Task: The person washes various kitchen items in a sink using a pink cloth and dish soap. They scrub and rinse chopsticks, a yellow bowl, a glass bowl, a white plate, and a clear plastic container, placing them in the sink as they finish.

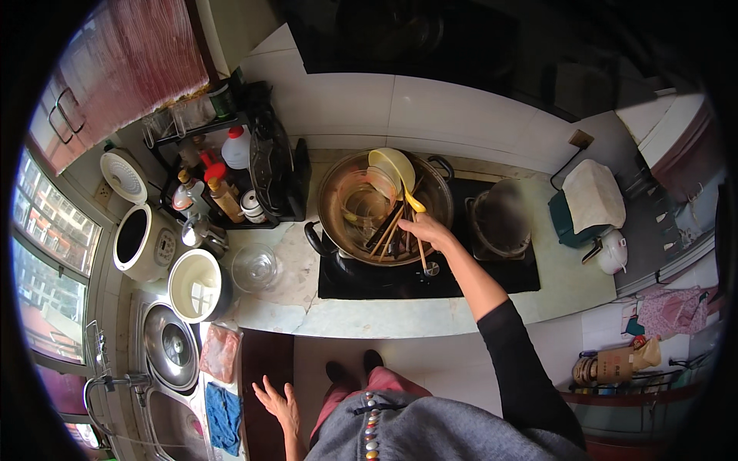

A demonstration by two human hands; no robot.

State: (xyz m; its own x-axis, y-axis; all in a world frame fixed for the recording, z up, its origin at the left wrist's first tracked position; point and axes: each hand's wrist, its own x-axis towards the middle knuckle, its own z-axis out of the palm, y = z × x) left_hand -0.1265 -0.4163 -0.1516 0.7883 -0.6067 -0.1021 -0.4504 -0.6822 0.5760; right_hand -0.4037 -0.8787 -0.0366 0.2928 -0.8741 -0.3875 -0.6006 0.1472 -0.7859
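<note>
My right hand reaches over the front rim of a large two-handled metal wok on the black hob. Its fingers touch wooden chopsticks, one of which sticks out below the hand, and are close to the handle of a yellow ladle. Whether the fingers grip any of these is hard to see. Inside the wok lie a pale yellow bowl, tilted, and a clear bowl. My left hand is held low in front of the dark cabinet, fingers spread and holding nothing.
Left of the wok stand a glass bowl, a cream inner pot, an open rice cooker and a black bottle rack. A sink, blue cloth and packaged meat are at lower left. A dark pot occupies the right burner.
</note>
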